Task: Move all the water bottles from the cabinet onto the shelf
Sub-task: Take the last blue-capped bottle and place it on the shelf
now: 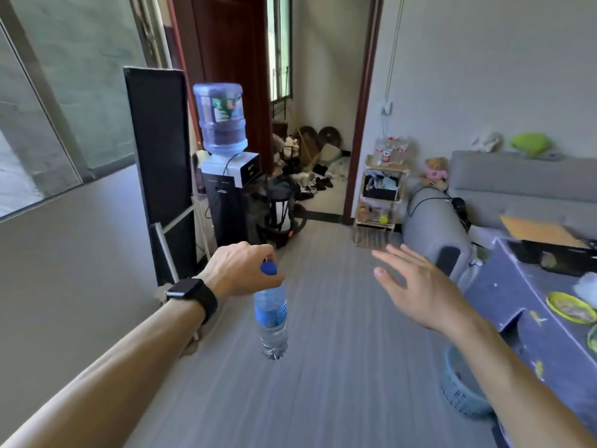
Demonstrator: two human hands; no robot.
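Clear ribbed plastic water bottle (271, 318) hangs by its blue cap, pinched by left hand (240, 270); right hand (416, 286) spreads straight fingers, holding nothing.

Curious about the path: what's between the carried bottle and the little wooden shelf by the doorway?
Head view: only bare grey floor lies between the bottle and the shelf.

Left hand (240, 270) pinches a hanging water bottle (271, 318); right hand (416, 286) spread.
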